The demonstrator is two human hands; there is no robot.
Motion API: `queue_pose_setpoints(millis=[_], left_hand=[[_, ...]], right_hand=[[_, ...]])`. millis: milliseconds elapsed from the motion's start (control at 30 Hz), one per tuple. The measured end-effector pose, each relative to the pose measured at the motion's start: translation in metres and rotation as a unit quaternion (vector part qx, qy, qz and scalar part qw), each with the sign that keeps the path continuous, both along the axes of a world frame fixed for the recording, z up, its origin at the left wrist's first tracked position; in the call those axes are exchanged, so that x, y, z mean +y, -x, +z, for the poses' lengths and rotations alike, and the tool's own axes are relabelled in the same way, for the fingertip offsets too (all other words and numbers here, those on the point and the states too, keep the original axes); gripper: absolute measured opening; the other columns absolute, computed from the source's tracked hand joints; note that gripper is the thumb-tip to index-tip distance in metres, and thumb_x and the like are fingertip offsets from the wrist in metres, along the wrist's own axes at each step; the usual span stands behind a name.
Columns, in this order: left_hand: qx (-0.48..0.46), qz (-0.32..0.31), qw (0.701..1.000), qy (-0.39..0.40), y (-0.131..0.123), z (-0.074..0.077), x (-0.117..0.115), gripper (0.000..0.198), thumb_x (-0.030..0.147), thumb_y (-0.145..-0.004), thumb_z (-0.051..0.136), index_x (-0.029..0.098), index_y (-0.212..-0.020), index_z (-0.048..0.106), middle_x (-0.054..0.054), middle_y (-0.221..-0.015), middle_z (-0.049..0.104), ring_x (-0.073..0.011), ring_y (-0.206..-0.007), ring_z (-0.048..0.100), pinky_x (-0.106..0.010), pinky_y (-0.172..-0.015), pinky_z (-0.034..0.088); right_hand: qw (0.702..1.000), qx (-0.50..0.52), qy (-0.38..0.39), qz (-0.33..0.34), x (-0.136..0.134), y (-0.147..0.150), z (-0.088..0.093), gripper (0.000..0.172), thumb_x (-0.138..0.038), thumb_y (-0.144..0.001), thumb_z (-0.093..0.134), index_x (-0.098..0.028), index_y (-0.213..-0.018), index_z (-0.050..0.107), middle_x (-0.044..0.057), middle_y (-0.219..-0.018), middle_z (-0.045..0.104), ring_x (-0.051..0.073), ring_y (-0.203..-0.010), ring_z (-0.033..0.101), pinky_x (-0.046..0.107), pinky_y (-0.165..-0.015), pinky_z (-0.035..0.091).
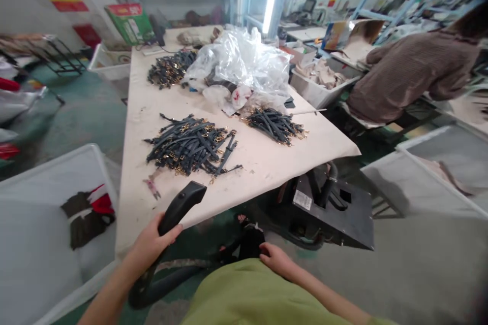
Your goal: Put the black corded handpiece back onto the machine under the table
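My left hand [154,244] is wrapped around a black hose nozzle [183,203], its squared tip raised over the table's front edge. From its lower end a dark hose [171,282] runs down and across below me. My right hand [280,262] hangs low beside my green shirt and dark trousers, fingers loosely bent, with nothing visible in it. Past the nozzle, a pile of dark straps with gold clasps [186,144] lies on the table [267,177]. Pink-handled pliers [153,188] lie just left of the nozzle tip.
Another strap pile [274,124] and clear plastic bags [244,61] sit farther back. A dark machine with hoses [331,208] stands under the table's right side. White bins flank me; the left bin [38,218] holds bundled cloth. A person [415,71] sits at right.
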State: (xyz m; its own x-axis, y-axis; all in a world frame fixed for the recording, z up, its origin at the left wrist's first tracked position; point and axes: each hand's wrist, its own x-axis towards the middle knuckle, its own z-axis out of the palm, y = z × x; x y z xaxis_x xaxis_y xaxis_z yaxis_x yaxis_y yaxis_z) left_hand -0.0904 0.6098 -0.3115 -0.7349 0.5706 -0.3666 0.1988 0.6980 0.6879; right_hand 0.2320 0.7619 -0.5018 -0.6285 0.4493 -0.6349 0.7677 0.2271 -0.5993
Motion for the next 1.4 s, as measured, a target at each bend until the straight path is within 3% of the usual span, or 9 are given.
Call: queue_pose_setpoints(millis=[167, 367, 567, 767, 933, 1133, 1200, 1300, 1400], left_hand=[[0.033, -0.046, 0.998, 0.013, -0.02, 0.016, 0.02, 0.04, 0.044, -0.067, 0.064, 0.019, -0.098, 0.056, -0.004, -0.091, 0.067, -0.0253, -0.086, 0.062, -0.035, -0.078, 0.047], [0.162, -0.049, 0.985, 0.04, -0.035, 0.055, 0.098, 0.034, 0.037, -0.074, 0.055, 0.019, -0.102, 0.051, -0.005, -0.09, 0.064, -0.0249, -0.087, 0.062, -0.034, -0.075, 0.046], [0.326, 0.148, 0.931, -0.074, -0.033, 0.056, 0.119, 0.042, 0.032, -0.067, 0.06, 0.019, -0.105, 0.049, -0.01, -0.099, 0.062, -0.0282, -0.095, 0.06, -0.039, -0.083, 0.047], [0.234, 0.481, 0.78, -0.324, -0.024, 0.054, 0.061, 0.053, 0.04, -0.054, 0.078, 0.02, -0.097, 0.054, 0.0, -0.086, 0.056, -0.0197, -0.08, 0.057, -0.042, -0.087, 0.047], [0.062, 0.388, 0.672, -0.628, -0.031, 0.078, 0.017, 0.053, 0.044, -0.048, 0.083, 0.023, -0.087, 0.053, 0.007, -0.074, 0.05, -0.0101, -0.074, 0.054, -0.027, -0.086, 0.051], [-0.079, 0.269, 0.525, -0.803, -0.047, 0.084, -0.009, 0.064, 0.053, -0.038, 0.084, 0.028, -0.088, 0.054, 0.012, -0.064, 0.047, -0.0047, -0.057, 0.046, -0.013, -0.075, 0.051], [-0.108, 0.272, 0.524, -0.8, -0.045, 0.073, -0.016, 0.062, 0.056, -0.039, 0.083, 0.029, -0.088, 0.056, 0.011, -0.068, 0.051, -0.0049, -0.06, 0.049, -0.012, -0.076, 0.051], [-0.167, 0.312, 0.609, -0.71, -0.032, 0.056, -0.023, 0.078, 0.077, -0.032, 0.07, 0.026, -0.091, 0.06, 0.004, -0.076, 0.059, -0.0129, -0.069, 0.057, -0.027, -0.077, 0.056], [-0.203, 0.398, 0.675, -0.587, -0.017, 0.045, -0.019, 0.071, 0.077, -0.053, 0.061, 0.021, -0.097, 0.062, -0.003, -0.079, 0.065, -0.0195, -0.073, 0.062, -0.035, -0.068, 0.057]], right_hand=[[0.988, 0.132, 0.062, 0.046, 0.053, 0.068, 0.03, 0.04, -0.025, -0.074, 0.051, -0.014, -0.111, 0.057, 0.012, -0.106, 0.065, 0.022, -0.097, 0.061, 0.037, -0.089, 0.047], [0.928, 0.307, 0.061, 0.203, 0.09, 0.177, 0.124, 0.065, -0.032, -0.067, 0.064, -0.018, -0.127, 0.044, 0.011, -0.124, 0.055, 0.024, -0.107, 0.054, 0.04, -0.092, 0.046], [0.87, 0.399, -0.02, 0.29, 0.097, 0.235, 0.177, 0.075, -0.038, -0.066, 0.067, -0.015, -0.132, 0.038, 0.014, -0.133, 0.047, 0.029, -0.121, 0.045, 0.044, -0.104, 0.037], [0.846, 0.381, -0.052, 0.37, 0.085, 0.251, 0.18, 0.084, -0.05, -0.066, 0.066, -0.014, -0.135, 0.035, 0.017, -0.137, 0.043, 0.031, -0.125, 0.042, 0.045, -0.105, 0.036], [0.823, 0.367, 0.031, 0.432, 0.057, 0.261, 0.209, 0.093, -0.062, -0.063, 0.063, -0.014, -0.137, 0.034, 0.018, -0.138, 0.041, 0.033, -0.125, 0.042, 0.046, -0.106, 0.034], [0.771, 0.17, 0.378, 0.483, -0.003, 0.264, 0.217, 0.072, -0.065, -0.062, 0.061, -0.017, -0.116, 0.056, 0.005, -0.11, 0.06, 0.019, -0.102, 0.055, 0.03, -0.089, 0.045], [0.757, 0.108, 0.471, 0.44, -0.017, 0.26, 0.211, 0.066, -0.06, -0.051, 0.071, -0.018, -0.101, 0.061, 0.0, -0.088, 0.062, 0.013, -0.079, 0.057, 0.025, -0.074, 0.047], [0.745, 0.109, 0.533, 0.386, -0.019, 0.254, 0.206, 0.054, -0.047, -0.051, 0.076, -0.018, -0.094, 0.062, -0.002, -0.076, 0.06, 0.01, -0.063, 0.053, 0.023, -0.062, 0.045], [0.821, 0.208, 0.412, 0.336, -0.006, 0.25, 0.207, 0.051, -0.046, -0.057, 0.073, -0.02, -0.099, 0.06, -0.003, -0.076, 0.059, 0.01, -0.066, 0.053, 0.022, -0.063, 0.044]])
